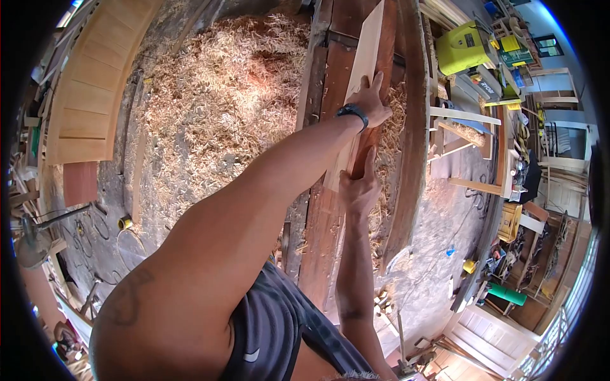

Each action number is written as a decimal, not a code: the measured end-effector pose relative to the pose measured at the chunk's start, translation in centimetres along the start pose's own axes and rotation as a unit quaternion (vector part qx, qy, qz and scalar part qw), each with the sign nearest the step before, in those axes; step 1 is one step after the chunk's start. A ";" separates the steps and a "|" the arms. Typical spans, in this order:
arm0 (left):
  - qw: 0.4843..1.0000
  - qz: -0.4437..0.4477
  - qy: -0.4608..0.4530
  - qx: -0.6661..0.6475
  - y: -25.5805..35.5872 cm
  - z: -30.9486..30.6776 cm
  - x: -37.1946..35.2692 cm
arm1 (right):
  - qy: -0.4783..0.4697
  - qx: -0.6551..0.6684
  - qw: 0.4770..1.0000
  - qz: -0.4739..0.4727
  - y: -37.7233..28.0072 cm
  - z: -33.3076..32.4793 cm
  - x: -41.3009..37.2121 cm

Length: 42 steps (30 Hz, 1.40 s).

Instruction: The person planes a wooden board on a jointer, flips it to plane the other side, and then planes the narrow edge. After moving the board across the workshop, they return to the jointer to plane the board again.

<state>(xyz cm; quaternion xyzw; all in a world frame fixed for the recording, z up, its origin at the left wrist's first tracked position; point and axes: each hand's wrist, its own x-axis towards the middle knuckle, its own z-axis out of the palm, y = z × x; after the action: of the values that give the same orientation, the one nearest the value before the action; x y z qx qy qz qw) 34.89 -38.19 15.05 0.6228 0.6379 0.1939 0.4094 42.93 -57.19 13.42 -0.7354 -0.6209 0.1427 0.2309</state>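
Note:
A long wooden board (367,54) with a pale face runs away from me along the workbench. My left hand (371,106), with a dark band at its wrist, reaches across and lies over the board's right edge. Its thumb and a finger point forward, apart, on either side of that edge. Closer to my body, my right hand (361,189) is closed on the near part of the board, thumb pointing forward and fingers at the left side. The undersides of both hands are hidden.
The reddish-brown workbench (321,235) has a raised beam (413,127) along its right. Curly wood shavings (222,95) cover the floor to the left. A slatted wooden panel (95,82) stands far left. A green power machine (464,47) and a wooden frame (476,186) are on the right.

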 end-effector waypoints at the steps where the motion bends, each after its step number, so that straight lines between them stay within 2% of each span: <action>1: 1.000 0.004 0.006 0.003 0.0 0.1 0.5 | -0.002 -0.003 1.000 -0.001 -0.3 -0.2 0.4; 4: 1.000 0.008 0.013 -0.002 0.0 0.1 1.9 | -0.028 -0.015 0.999 0.020 -0.9 -0.4 1.5; 9: 1.000 0.007 0.003 -0.003 0.5 -0.8 3.3 | 0.031 -0.026 0.999 -0.022 0.9 1.3 3.5; 12: 1.000 0.022 0.019 -0.007 -0.3 -0.6 4.1 | 0.027 0.011 0.999 -0.017 1.1 1.7 4.4; 15: 0.994 0.045 0.034 -0.092 -2.0 -0.7 3.7 | 0.023 -0.018 0.999 -0.021 0.6 1.3 5.6; 17: 0.976 0.019 0.052 -0.212 -4.5 -1.3 1.7 | 0.028 -0.028 0.999 -0.024 0.6 1.5 6.4; 19: 0.979 -0.096 0.135 -0.120 -11.3 3.1 4.2 | 0.034 -0.037 0.998 -0.026 0.6 1.7 7.1; 21: 0.938 -0.179 0.296 0.020 -15.5 5.6 2.0 | 0.050 -0.032 0.997 -0.057 0.2 1.5 7.9; 22: 0.925 -0.223 0.299 0.074 -17.9 7.5 1.5 | 0.048 -0.036 0.996 -0.058 -0.2 1.2 8.3; 23: 0.907 -0.266 0.300 0.128 -19.7 8.8 0.9 | 0.014 -0.044 0.999 -0.006 -0.9 0.9 8.8; 24: 0.907 -0.269 0.299 0.124 -20.2 7.7 -0.5 | -0.021 -0.054 0.997 0.046 -1.3 0.7 9.2; 25: 0.942 -0.293 0.162 0.023 -19.9 5.5 -2.2 | -0.023 -0.060 0.997 0.044 -1.4 0.7 9.5; 26: 0.948 -0.308 0.021 -0.080 -19.6 4.3 -2.9 | -0.017 -0.046 0.998 0.044 -1.5 0.7 10.0; 28: 0.948 -0.309 0.041 -0.069 -19.7 4.6 -2.3 | -0.014 -0.038 0.998 0.045 -1.4 1.3 10.8; 33: 0.948 -0.303 0.080 -0.047 -20.5 6.0 -2.1 | 0.071 -0.041 0.992 -0.091 0.2 2.6 13.2; 34: 0.948 -0.304 0.081 -0.052 -20.3 5.9 -2.1 | 0.070 -0.044 0.992 -0.095 -0.1 2.4 13.6; 36: 0.947 -0.308 0.076 -0.051 -20.0 5.5 -2.2 | 0.028 -0.054 0.998 -0.030 -0.9 2.2 14.5; 40: 0.947 -0.310 0.074 -0.035 -19.8 5.4 -2.5 | 0.036 -0.076 0.995 -0.047 -0.6 2.8 16.4; 42: 0.947 -0.306 0.078 -0.062 -19.5 5.0 -2.7 | 0.025 -0.092 0.995 -0.027 -1.3 2.7 17.3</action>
<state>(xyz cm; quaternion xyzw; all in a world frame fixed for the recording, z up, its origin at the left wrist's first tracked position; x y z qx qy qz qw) 26.04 -44.94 -1.91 0.3540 0.8143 0.1468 0.4360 43.76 -39.67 13.08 -0.7401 -0.6447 0.0600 0.1817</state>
